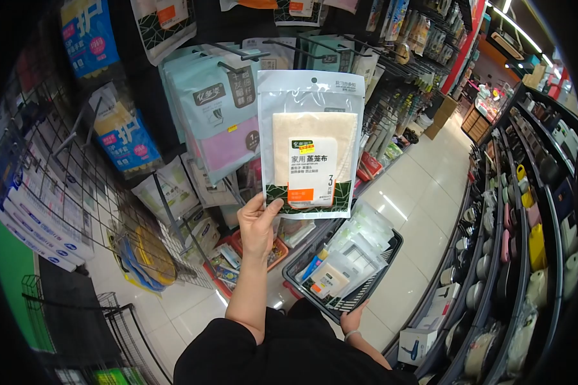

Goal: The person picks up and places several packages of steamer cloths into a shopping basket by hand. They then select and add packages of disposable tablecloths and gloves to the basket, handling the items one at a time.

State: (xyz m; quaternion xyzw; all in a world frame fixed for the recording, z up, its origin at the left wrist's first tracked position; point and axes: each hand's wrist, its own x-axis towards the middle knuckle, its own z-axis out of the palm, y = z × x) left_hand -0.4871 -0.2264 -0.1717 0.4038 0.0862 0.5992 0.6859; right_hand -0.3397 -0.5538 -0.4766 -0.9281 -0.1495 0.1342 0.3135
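Observation:
My left hand (pixel 259 221) pinches the lower left corner of a flat packet (pixel 311 151), which is held upright facing me. Through its clear front a folded cream cloth and a white label with an orange patch show. Lower down, my right hand (pixel 352 319) is wrapped round the near rim of a dark shopping basket (pixel 396 247); its fingers are partly hidden. Several packets lie in the basket, among them one like the held packet (pixel 328 280).
Teal packets (pixel 205 106) hang on hooks behind the held packet. Blue glove packs (pixel 125 138) hang on a wire rack at the left. Red trays (pixel 278 252) stand low beyond my left arm. Shelves of pans (pixel 494 244) line the right of the tiled aisle (pixel 392 192).

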